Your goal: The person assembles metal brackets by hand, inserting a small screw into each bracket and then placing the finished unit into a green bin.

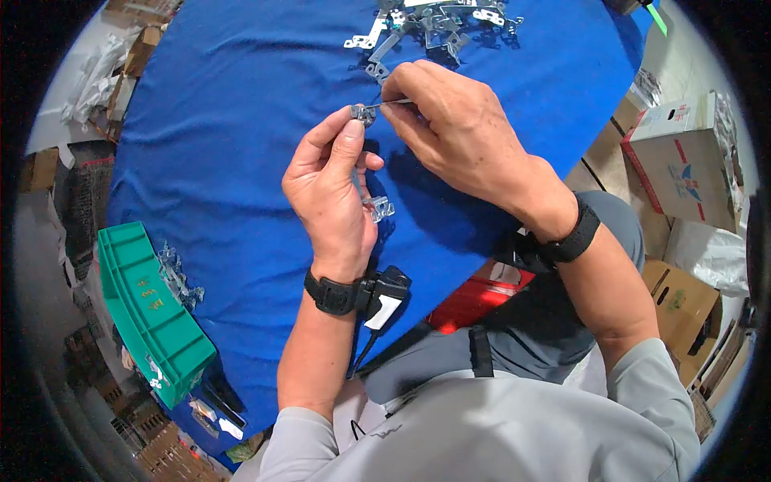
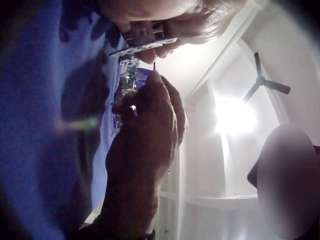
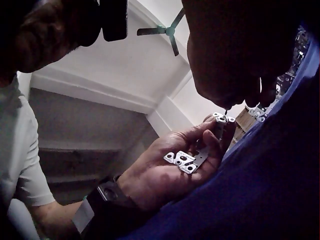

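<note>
My left hand [image 1: 333,189] holds a metal bracket [image 3: 182,161] along the palm, its upper end [image 1: 364,115] pinched between thumb and forefinger. The other end [image 1: 379,209] sticks out beside the palm. Above that upper end, my right hand [image 1: 474,140] pinches a thin dark rod [image 1: 392,103] whose tip meets the bracket. In the left wrist view the right hand [image 2: 145,130] points its fingers at the bracket [image 2: 145,46]. The right wrist view shows the left hand [image 3: 165,170] palm up around the bracket; the right hand [image 3: 235,60] is dark above it.
A pile of metal brackets [image 1: 442,32] lies at the far edge of the blue cloth [image 1: 233,120]. At the left stands a green bin [image 1: 152,305], with more metal parts [image 1: 178,277] beside it. Cardboard boxes [image 1: 683,161] stand on the floor at the right.
</note>
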### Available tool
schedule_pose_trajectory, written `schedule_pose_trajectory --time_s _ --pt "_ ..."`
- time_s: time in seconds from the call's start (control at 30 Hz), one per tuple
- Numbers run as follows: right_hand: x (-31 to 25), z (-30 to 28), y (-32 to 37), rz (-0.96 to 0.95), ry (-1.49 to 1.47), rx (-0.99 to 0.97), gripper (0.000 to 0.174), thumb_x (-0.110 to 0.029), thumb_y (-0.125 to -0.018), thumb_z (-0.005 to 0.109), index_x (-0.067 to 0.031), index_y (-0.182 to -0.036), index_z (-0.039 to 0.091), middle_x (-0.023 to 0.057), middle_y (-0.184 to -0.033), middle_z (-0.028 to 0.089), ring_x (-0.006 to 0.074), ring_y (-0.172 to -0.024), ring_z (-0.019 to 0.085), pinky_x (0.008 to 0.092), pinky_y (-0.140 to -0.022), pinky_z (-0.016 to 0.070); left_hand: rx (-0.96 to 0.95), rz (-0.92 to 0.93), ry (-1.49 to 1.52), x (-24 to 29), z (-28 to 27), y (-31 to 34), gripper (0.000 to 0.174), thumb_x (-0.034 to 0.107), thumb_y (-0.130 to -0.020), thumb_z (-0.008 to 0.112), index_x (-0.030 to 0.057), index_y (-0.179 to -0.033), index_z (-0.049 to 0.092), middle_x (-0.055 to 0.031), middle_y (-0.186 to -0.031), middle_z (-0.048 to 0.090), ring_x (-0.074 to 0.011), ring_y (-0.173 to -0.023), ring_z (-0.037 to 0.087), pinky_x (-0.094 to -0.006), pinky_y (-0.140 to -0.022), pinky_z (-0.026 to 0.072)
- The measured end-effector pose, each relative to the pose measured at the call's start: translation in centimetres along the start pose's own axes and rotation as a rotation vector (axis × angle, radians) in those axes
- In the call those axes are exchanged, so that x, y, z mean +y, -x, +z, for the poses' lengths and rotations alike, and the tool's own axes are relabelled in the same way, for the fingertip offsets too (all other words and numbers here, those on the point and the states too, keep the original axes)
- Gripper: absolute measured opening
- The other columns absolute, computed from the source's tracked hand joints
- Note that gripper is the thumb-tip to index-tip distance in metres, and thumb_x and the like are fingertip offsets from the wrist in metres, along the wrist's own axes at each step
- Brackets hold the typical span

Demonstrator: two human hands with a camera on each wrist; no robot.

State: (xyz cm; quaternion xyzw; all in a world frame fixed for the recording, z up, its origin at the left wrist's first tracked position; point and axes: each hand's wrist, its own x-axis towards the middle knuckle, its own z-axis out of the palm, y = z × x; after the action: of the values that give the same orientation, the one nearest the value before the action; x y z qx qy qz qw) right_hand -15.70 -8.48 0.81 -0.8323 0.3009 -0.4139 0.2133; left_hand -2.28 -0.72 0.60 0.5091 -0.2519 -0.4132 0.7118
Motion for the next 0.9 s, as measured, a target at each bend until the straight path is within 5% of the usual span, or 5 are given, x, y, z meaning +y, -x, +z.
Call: schedule_pose_trajectory --time_s 0.1,0.43,0.5,0.9 --pt "0.09 0.0 -0.12 -0.027 -0.004 0.017 0.012 -0.016 -0.09 0.062 -0.0054 -0.09 0.055 0.0141 -0.077 0.059 0.0363 -0.069 0.062 0.045 -0.058 0.0499 -0.003 0.011 -0.007 -0.08 -0.02 -0.08 0.017 0.0 -0.089 0.068 -0.003 -0.106 0.069 -0.0095 -0.089 0.07 -0.0113 -0.064 0.063 -0.0212 -0.055 0.0537" --pt "0.1 0.04 0.02 -0.012 -0.03 -0.017 0.014 -0.003 -0.085 0.066 -0.0021 -0.093 0.055 0.0129 -0.079 0.056 0.0309 -0.067 0.057 0.0387 -0.059 0.0457 0.007 -0.003 -0.016 0.01 -0.05 -0.12 0.017 0.001 -0.089 0.068 -0.0024 -0.106 0.069 -0.009 -0.089 0.07 -0.0112 -0.064 0.063 -0.0206 -0.054 0.0526" --pt "0.35 0.25 -0.08 -0.065 -0.009 0.01 0.013 -0.015 -0.088 0.063 -0.0057 -0.089 0.054 0.0131 -0.077 0.058 0.0363 -0.069 0.062 0.0452 -0.057 0.0497 -0.001 0.002 -0.013 -0.1 -0.13 -0.18 0.017 0.001 -0.089 0.068 -0.0023 -0.106 0.069 -0.009 -0.089 0.07 -0.0111 -0.064 0.064 -0.0206 -0.054 0.0523" --pt "0.3 0.2 0.07 -0.06 0.105 0.005 0.015 -0.016 -0.087 0.063 -0.0048 -0.085 0.054 0.0128 -0.076 0.06 0.0338 -0.072 0.065 0.0443 -0.056 0.0514 -0.016 0.014 -0.043 -0.24 -0.32 -0.27 0.018 -0.001 -0.09 0.067 -0.0022 -0.107 0.069 -0.0106 -0.095 0.071 -0.0115 -0.069 0.065 -0.0217 -0.057 0.0546"
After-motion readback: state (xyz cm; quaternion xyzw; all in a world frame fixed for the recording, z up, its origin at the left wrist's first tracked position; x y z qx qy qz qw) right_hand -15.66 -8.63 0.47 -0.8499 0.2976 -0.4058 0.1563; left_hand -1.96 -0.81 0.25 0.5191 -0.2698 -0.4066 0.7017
